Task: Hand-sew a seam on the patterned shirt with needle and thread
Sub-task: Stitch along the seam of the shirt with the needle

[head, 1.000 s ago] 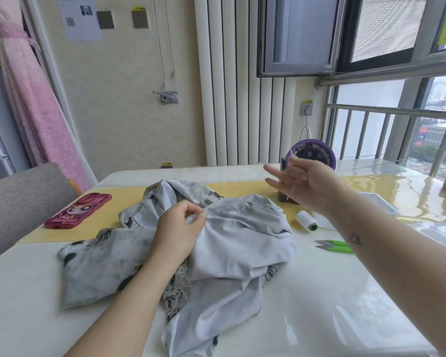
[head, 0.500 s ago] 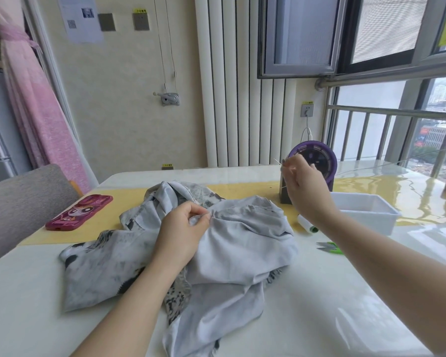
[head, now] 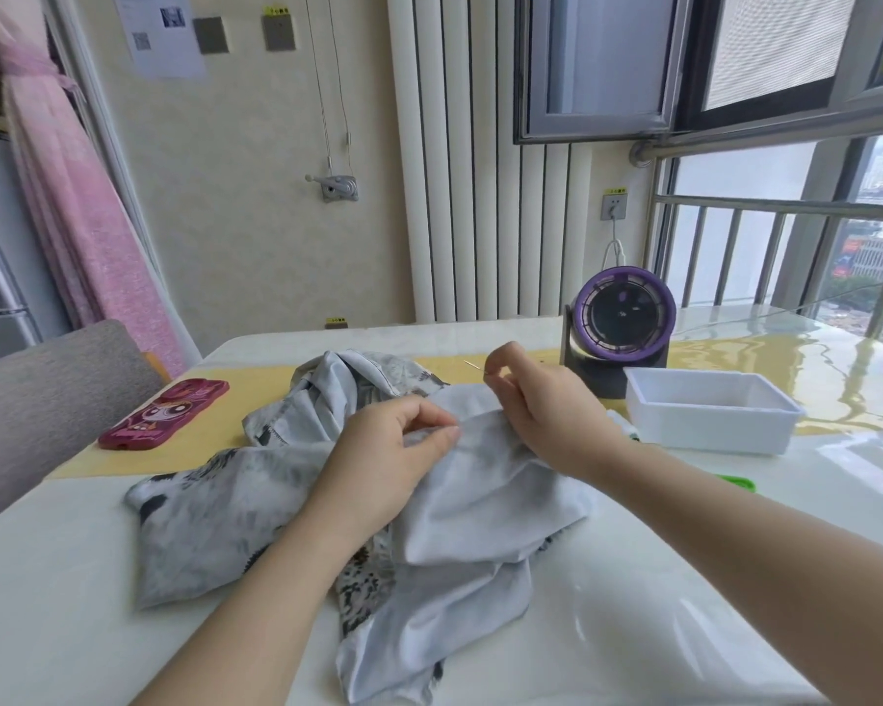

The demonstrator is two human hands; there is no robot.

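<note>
The patterned shirt (head: 485, 507) lies bunched in the middle of the white table (head: 648, 624). The left hand (head: 391, 468) pinches a fold of it. At 1 o'clock from it, the right hand (head: 549, 417) pinches the needle (head: 475, 366) over the shirt's top edge. A white box (head: 709, 431) sits at 3 o'clock, showing its white bottom

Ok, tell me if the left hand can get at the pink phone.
Probably yes. The pink phone lies in the open on the yellow mat, left of the shirt, with nothing between it and the left hand. That hand pinches a shirt fold, though, and would have to let go first.
</note>
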